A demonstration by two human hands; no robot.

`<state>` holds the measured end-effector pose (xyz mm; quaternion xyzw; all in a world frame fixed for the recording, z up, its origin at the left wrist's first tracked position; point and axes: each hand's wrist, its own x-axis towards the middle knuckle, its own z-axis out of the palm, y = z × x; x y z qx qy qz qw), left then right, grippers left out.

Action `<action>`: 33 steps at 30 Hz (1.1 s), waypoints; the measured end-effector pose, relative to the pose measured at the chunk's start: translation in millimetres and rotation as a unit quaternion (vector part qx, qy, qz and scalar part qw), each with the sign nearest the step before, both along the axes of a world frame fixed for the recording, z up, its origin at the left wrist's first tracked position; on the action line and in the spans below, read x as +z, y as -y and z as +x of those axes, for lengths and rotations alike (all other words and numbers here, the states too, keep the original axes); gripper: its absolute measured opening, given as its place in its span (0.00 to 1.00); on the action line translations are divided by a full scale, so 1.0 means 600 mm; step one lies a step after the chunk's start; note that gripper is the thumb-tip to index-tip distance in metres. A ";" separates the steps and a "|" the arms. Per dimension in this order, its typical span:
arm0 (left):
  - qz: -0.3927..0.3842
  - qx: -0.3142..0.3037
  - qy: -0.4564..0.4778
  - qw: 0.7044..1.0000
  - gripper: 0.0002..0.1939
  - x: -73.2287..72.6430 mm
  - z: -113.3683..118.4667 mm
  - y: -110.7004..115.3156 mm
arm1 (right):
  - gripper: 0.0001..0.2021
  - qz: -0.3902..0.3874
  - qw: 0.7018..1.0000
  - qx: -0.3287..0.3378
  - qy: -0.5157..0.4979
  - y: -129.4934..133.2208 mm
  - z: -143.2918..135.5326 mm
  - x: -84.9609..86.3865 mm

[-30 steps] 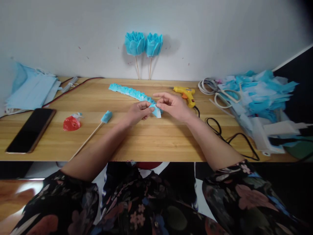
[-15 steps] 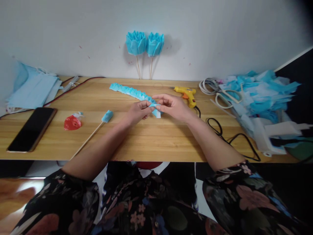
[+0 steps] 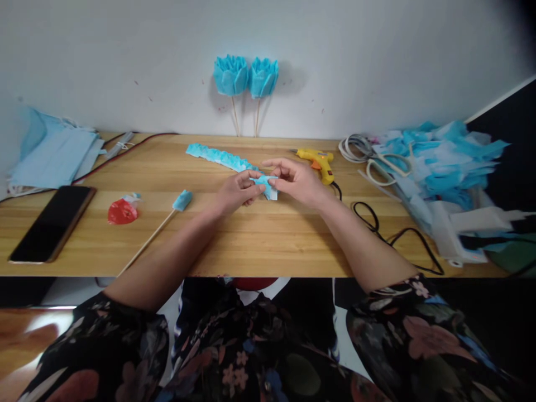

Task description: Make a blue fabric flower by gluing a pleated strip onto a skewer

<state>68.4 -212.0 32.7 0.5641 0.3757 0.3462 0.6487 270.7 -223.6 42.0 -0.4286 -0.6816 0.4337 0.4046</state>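
Note:
Between my two hands, over the middle of the wooden table, is the near end of a pleated blue fabric strip (image 3: pixel 221 158). The rest of the strip runs away to the far left and lies on the wood. My left hand (image 3: pixel 239 191) pinches the strip's end from the left with thumb and fingers. From the right, my right hand (image 3: pixel 295 182) holds the same end, its thumb pressed on the fabric and its index finger extended. A small white-and-blue flap (image 3: pixel 270 187) shows between the thumbs. Fingertips beneath the fabric are partly hidden.
A stick with a blue tip (image 3: pixel 182 200) lies left, near a red wrapper (image 3: pixel 123 210) and a phone (image 3: pixel 53 223). Face masks (image 3: pixel 54 153) are stacked far left. Two blue flowers (image 3: pixel 231 76) lean on the wall. A yellow glue gun (image 3: pixel 316 159), scissors (image 3: pixel 389 167) and fabric scraps (image 3: pixel 452 151) lie right.
The strip's end between my hands has been turned and spread, so more of its blue and white face shows. Both hands stay in nearly the same place. The view has shifted slightly.

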 end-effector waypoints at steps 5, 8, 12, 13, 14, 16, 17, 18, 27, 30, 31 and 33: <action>0.013 0.006 0.011 1.000 0.11 -0.002 -0.002 -0.002 | 0.20 -0.001 1.000 -0.004 0.005 0.002 0.000 0.003; 0.023 0.005 0.017 1.000 0.13 -0.005 -0.004 -0.004 | 0.20 -0.007 1.000 0.001 0.006 0.003 -0.001 0.003; 0.030 0.017 0.013 0.999 0.13 -0.011 -0.005 -0.007 | 0.19 0.004 1.000 0.010 0.012 0.003 0.000 -0.001; 0.031 0.020 0.010 0.999 0.13 -0.012 -0.005 -0.008 | 0.18 0.006 1.000 0.010 0.015 0.003 0.001 -0.001; 0.031 0.022 0.008 0.999 0.13 -0.013 -0.005 -0.009 | 0.17 0.009 1.000 0.008 0.018 0.003 0.001 0.000; 0.031 0.027 0.003 0.999 0.13 -0.014 -0.006 -0.010 | 0.17 0.016 1.000 -0.004 0.025 0.004 0.003 0.004; 0.031 0.029 0.002 0.999 0.13 -0.013 -0.006 -0.010 | 0.17 0.021 0.999 -0.012 0.030 0.004 0.003 0.007; 0.031 0.031 0.000 0.999 0.13 -0.012 -0.006 -0.010 | 0.17 0.027 0.999 -0.019 0.035 0.005 0.004 0.009; 0.040 0.049 0.007 0.998 0.15 -0.008 -0.002 -0.007 | 0.17 0.008 1.000 -0.021 0.008 0.000 0.004 -0.002; 0.034 0.056 0.014 0.998 0.18 -0.015 -0.002 -0.012 | 0.18 0.008 1.000 -0.025 0.001 -0.001 0.004 -0.003; 0.034 0.058 0.011 0.998 0.19 -0.016 -0.003 -0.013 | 0.18 0.009 1.000 -0.025 0.001 0.000 0.004 -0.003; 0.049 0.058 -0.002 0.997 0.20 -0.016 -0.004 -0.014 | 0.18 0.009 1.000 -0.022 0.001 0.001 0.002 -0.002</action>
